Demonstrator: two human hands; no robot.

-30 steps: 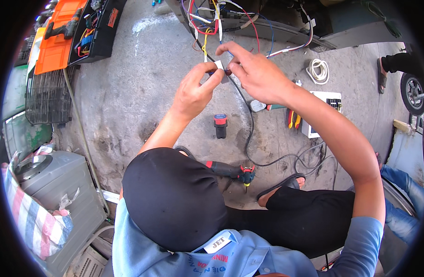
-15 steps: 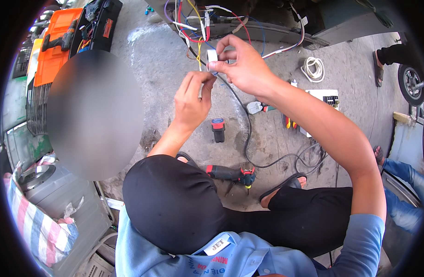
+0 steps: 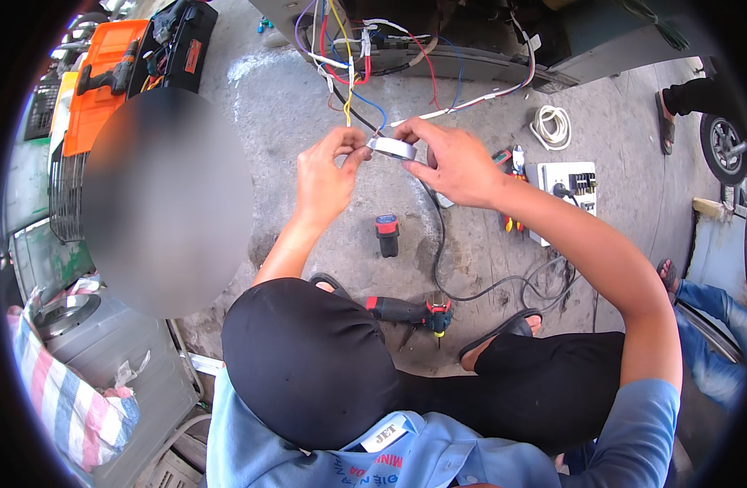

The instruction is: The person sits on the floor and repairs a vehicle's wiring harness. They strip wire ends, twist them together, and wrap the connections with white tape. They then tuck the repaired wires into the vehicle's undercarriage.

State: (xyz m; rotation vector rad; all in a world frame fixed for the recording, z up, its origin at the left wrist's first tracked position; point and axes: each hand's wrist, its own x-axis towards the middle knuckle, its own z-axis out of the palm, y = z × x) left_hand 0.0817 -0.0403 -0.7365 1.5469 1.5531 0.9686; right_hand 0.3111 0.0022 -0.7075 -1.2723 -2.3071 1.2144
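In my right hand (image 3: 455, 167) is a roll of white electrical tape (image 3: 394, 148), gripped at its rim between thumb and fingers. My left hand (image 3: 327, 172) is closed in a pinch just left of the roll, where a blue wire (image 3: 375, 107) and a black cable (image 3: 361, 119) come together. The pinched wire end is mostly hidden by the fingertips. Touching or almost touching that pinch is the roll's left edge. Yellow, red, purple and white wires (image 3: 346, 65) hang above my hands from an open grey metal housing (image 3: 487, 69).
On the concrete lie a battery pack (image 3: 387, 237), a cordless drill (image 3: 406, 311), pliers (image 3: 517, 160), a white socket board (image 3: 556, 180) and coiled white cable (image 3: 550, 126). An orange and black toolbox (image 3: 105, 98) is at the upper left. Other people's legs (image 3: 719, 313) show at right.
My right hand has come down and to the right with the tape roll, which now lies flatter. My left hand has shifted slightly left, still pinching.
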